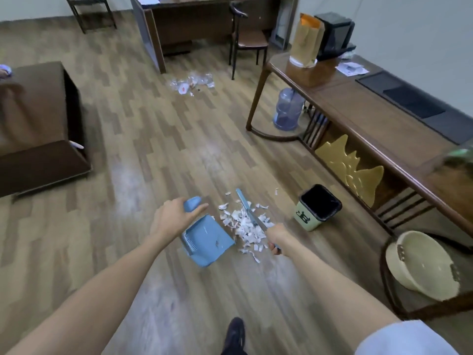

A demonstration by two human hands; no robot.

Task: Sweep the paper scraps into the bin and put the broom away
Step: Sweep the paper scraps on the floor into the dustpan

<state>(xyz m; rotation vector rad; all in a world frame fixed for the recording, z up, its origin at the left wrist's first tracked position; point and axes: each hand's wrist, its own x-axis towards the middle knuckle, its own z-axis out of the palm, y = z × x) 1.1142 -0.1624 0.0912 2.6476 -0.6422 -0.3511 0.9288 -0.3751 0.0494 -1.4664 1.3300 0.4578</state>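
Observation:
A heap of white paper scraps [245, 225] lies on the wooden floor in front of me. My left hand [174, 219] grips the top of the handle of a blue dustpan [207, 242], whose pan rests on the floor just left of the scraps. My right hand [276, 238] is closed on the handle of a blue broom [244, 203], whose shaft runs across the heap and away from me. A small pale green bin [317, 207] with a black liner stands open to the right of the scraps.
A long wooden table [358, 108] runs along the right, with a water jug [288, 110] under it. A cream basin [422, 265] sits on a stand at lower right. More litter [192, 84] lies near a far desk. A dark cabinet [38, 124] stands at left.

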